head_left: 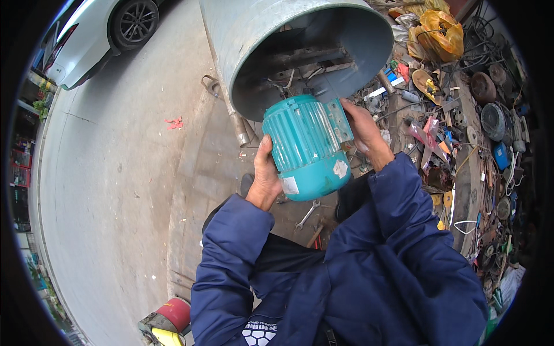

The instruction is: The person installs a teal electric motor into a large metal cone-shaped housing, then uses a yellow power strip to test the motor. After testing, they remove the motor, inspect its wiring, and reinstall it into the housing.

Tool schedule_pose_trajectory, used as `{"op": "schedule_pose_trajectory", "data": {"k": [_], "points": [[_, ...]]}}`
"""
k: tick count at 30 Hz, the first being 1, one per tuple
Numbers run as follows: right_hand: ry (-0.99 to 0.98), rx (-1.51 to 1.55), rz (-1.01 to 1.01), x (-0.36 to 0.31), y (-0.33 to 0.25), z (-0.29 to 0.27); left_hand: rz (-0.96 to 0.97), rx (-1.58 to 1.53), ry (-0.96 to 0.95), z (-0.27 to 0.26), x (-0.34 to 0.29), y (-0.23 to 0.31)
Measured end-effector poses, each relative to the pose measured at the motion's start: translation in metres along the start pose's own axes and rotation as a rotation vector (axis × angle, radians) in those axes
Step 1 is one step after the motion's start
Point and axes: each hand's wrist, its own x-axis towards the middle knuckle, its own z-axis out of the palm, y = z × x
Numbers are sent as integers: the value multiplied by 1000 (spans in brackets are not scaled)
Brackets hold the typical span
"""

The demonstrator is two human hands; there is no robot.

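A teal electric motor with a ribbed casing and a rounded end cover is held up between my two hands. My left hand wraps its left side, thumb upward along the ribs. On the right, my right hand grips near the motor's mounting foot, its far fingers hidden behind. The motor's far end is at the mouth of a large grey metal cylinder. Inside that cylinder, metal bars and loose wires show behind the motor. An open-ended wrench lies on the ground below.
Scrap parts, cables and plastic bags, including a yellow bag, crowd the right side. A metal pipe leg stands left of the cylinder's rim. At lower left is a red and yellow object. A white car is parked at upper left.
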Motion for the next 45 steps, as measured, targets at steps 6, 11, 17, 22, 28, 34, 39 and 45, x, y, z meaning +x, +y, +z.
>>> {"op": "schedule_pose_trajectory", "data": {"k": [6, 11, 17, 22, 28, 34, 39, 45], "points": [[-165, 202, -19, -52, 14, -2, 47, 95, -93, 6, 8, -7], [-132, 374, 84, -53, 33, 1, 80, 227, -75, 9, 14, -17], [-149, 366, 45, -49, 53, -10, 60, 366, -76, 17, 14, -17], [-85, 322, 63, -50, 58, -13, 76, 493, -114, 25, 13, -12], [-81, 376, 16, -43, 65, -10, 129, 524, -69, 28, 21, -10], [-22, 144, -14, -43, 71, -19, 25, 407, 34, 25, 21, -2], [-23, -160, -162, -25, -8, -45, 49, 390, 21, 24, 18, 12], [-365, -692, -239, 22, -103, 1, 80, 584, 0, 32, 22, 15]]}}
